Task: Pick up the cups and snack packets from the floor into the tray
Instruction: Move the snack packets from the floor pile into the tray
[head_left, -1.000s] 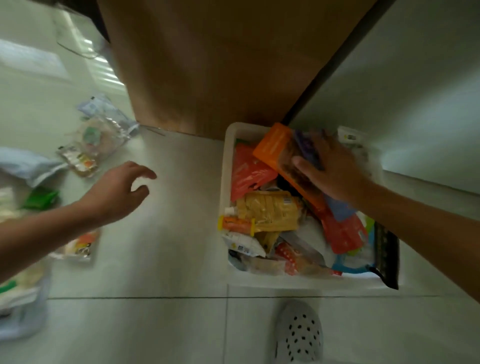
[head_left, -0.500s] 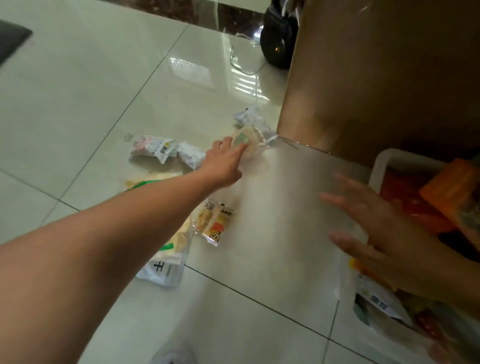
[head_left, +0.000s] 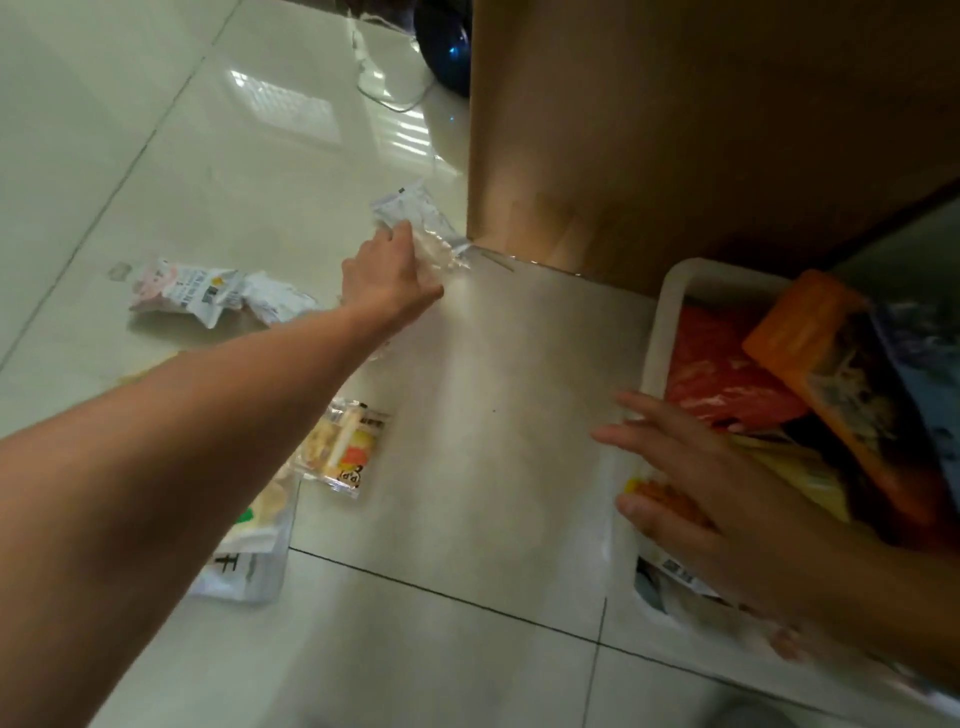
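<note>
One clear packet (head_left: 441, 249) — left hand (head_left: 387, 283) gripping — slants toward the cabinet (head_left: 675, 130).

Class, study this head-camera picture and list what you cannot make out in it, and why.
1. Head view, left hand: fingertips hidden behind the hand itself; grip on the clear crinkly snack packet unsure.
2. Flat white-and-green packet: partly covered by the left forearm.
3. White plastic tray: cut off by the right edge; spread right hand covers some contents.
4. Packet print: blurred.
</note>
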